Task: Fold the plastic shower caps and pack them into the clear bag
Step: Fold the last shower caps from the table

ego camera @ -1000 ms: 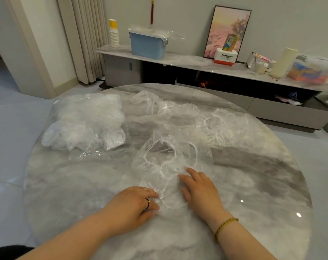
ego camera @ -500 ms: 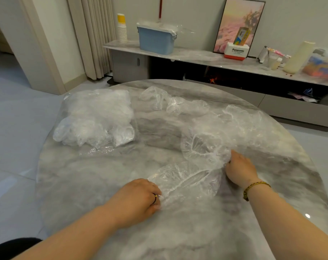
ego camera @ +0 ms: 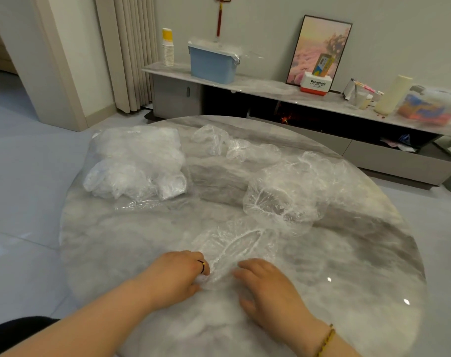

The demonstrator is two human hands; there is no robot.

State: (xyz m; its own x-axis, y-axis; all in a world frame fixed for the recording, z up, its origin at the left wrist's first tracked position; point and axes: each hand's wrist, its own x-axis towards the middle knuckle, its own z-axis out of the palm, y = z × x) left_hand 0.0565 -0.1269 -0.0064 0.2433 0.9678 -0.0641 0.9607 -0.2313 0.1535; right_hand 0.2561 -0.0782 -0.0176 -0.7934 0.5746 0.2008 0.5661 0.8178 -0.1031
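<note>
A clear shower cap point(ego camera: 234, 247) lies flattened on the round marble table point(ego camera: 348, 266), its elastic rim drawn into a narrow loop. My left hand point(ego camera: 179, 273) holds the cap's near edge with curled fingers. My right hand point(ego camera: 265, 287) rests flat on the table at the cap's near right, fingers straight. A puffed-up shower cap point(ego camera: 278, 202) sits just beyond, with more loose caps point(ego camera: 322, 168) behind it. The clear bag point(ego camera: 136, 163), stuffed with white caps, lies at the far left of the table.
Two more crumpled caps point(ego camera: 227, 145) lie at the table's far side. Behind the table runs a low shelf point(ego camera: 270, 88) with a blue box point(ego camera: 211, 63), a cup stack point(ego camera: 167, 47), a framed picture point(ego camera: 319, 50) and other items.
My right hand has come back from the cap pile on the right to the near edge of the flattened cap. The cap now lies narrower. The left hand stays in place.
</note>
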